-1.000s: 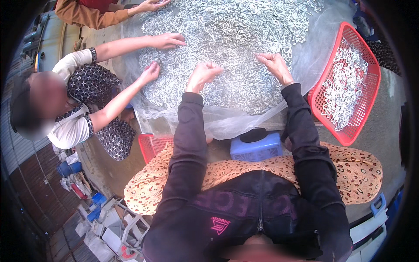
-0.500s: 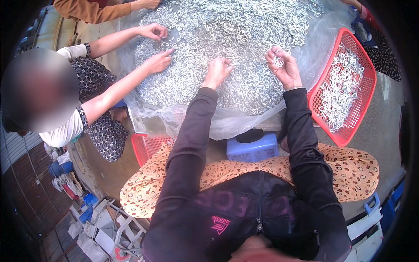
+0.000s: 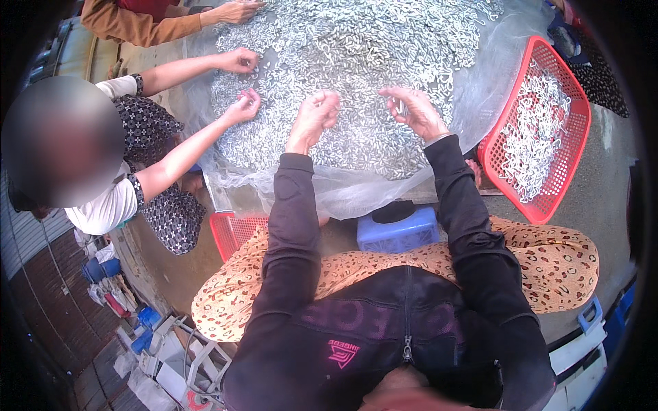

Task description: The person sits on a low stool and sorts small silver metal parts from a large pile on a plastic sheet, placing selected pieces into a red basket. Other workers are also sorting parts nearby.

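Note:
A wide spread of small silvery metal hooks (image 3: 370, 140) covers the sheet-lined work surface before me. Over its near left part is my left hand (image 3: 315, 116), fingers curled closed; anything inside them is hidden. My right hand (image 3: 417, 115) is to its right, above the same hooks, its index finger reaching toward the left hand. Whitish hook-like bits show between its thumb and curled fingers. A gap separates my two hands. Beyond the right hand, a red perforated basket (image 3: 581, 147) holds a heap of loose white hooks (image 3: 534, 133).
At left, a co-worker's two hands (image 3: 245, 106) work at the hooks' edge; another person's orange-brown sleeve (image 3: 154, 29) reaches in farther back. A translucent sheet (image 3: 356, 195) hangs over the near edge. Below are a blue plastic stool (image 3: 397, 233) and another red basket (image 3: 233, 233).
My left hand has moved left and closed more tightly. My right hand has moved left and slightly down, away from the red basket. The co-worker's nearer hand has drawn back left.

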`<state>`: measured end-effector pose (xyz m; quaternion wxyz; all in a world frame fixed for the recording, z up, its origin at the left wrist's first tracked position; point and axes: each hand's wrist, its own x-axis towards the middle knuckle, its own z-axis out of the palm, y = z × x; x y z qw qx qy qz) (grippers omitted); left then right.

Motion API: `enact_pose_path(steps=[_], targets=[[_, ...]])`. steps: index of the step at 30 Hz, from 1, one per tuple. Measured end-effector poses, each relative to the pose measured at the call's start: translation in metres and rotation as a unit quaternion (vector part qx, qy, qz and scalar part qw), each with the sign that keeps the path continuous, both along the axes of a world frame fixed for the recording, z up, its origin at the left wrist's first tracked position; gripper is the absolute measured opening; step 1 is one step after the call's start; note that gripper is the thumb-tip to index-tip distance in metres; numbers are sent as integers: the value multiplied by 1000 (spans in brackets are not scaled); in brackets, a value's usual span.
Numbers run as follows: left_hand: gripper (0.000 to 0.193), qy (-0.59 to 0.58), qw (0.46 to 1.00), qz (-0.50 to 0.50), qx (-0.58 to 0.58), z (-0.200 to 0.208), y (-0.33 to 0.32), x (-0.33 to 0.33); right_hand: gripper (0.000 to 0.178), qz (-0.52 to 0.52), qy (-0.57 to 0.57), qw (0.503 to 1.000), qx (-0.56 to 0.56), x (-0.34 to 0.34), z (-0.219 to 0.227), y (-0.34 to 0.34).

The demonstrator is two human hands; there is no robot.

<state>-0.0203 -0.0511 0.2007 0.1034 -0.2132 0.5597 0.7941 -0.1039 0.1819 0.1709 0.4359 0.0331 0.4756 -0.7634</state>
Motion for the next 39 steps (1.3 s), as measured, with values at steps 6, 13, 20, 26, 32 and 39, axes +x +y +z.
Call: enact_pose_path(steps=[6,13,20,26,32,39], targets=[[20,193,921,111,321,10,-26,12,25,30,2,1000,-4,5,3,-8],[14,-32,998,47,6,-21,-38,19,29,-64,-244,937,-242,7,-8,-22],[24,-25,838,-16,-546,-65,-1,16,32,-52,-203,964,-167,8,-6,-18],[15,-103,905,-71,-407,-18,-25,7,32,-65,-152,975,-150,2,3,-15],[14,-98,967,-15,-235,3,-23,6,43,-95,-234,946,-204,11,-5,-23],[9,34,988,-127,-78,42,2,-13,46,-39,-268,935,-231,19,-6,-36]])
